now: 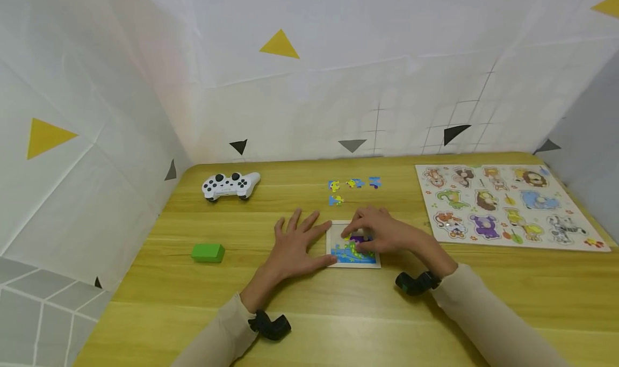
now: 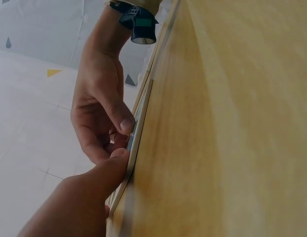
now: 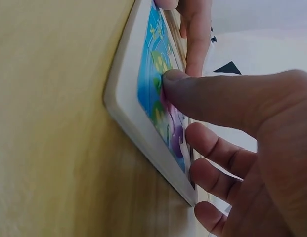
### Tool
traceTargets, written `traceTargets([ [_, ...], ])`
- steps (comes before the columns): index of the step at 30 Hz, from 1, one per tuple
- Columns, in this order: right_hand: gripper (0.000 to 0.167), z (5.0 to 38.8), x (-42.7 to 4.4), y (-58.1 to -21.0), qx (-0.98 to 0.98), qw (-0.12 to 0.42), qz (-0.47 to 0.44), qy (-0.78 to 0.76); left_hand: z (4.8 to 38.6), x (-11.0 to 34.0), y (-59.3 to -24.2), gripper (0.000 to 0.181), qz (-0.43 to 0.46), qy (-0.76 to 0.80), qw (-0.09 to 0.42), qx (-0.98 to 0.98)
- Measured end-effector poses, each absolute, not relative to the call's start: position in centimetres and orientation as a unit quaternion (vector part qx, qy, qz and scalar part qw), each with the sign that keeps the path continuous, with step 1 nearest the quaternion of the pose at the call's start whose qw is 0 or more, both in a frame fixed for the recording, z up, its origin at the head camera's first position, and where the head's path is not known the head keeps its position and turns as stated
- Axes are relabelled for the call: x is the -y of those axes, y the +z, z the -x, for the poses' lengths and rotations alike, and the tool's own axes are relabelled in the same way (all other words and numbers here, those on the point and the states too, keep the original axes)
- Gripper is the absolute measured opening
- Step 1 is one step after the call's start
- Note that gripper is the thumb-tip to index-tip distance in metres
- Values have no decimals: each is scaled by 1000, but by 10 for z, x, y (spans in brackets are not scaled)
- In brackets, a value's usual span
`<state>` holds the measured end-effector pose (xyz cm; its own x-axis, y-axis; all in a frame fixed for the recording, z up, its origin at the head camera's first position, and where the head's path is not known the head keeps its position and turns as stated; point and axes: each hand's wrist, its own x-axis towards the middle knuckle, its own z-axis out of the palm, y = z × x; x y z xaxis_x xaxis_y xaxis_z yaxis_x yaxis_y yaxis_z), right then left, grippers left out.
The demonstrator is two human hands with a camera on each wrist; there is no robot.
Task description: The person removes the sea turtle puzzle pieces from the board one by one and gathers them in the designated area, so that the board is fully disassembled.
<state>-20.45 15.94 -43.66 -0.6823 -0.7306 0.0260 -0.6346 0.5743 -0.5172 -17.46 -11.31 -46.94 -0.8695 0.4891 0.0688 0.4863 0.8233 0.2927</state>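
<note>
Wooden table (image 1: 348, 313); white frame (image 1: 355, 265) partly filled with puzzle pieces (image 1: 355, 257).

The sleeves (image 1: 488, 316) are beige and long. Near their ends there are two black, bent cameras (image 1: 274, 330); one has, it seems, a green patch (image 2: 144, 22).

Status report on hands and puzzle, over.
Left hand spread, touching puzzle tray. Right hand over it. Tray partly filled; four loose pieces beyond. No obstruction visible.

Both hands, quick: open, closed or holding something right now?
Left hand: open, thumb touching the jigsaw puzzle tray.
Right hand: bent over the same tray; can't tell whether it's holding anything.
</note>
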Motion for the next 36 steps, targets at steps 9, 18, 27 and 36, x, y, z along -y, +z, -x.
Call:
traceTargets([
  [9, 29, 203, -159, -437, -883, 105, 374, -264, 175, 113, -469, 82, -255, 151, 8, -955],
  [18, 30, 201, -158, -434, -880, 108, 372, -274, 174, 113, -468, 82, -253, 156, 12, -955],
  [27, 31, 199, -158, -433, -877, 110, 371, -286, 174, 113, -467, 82, -253, 156, 8, -955],
  [36, 32, 198, -158, -432, -877, 99, 372, -288, 174, 113, -467, 82, -252, 160, 9, -954],
])
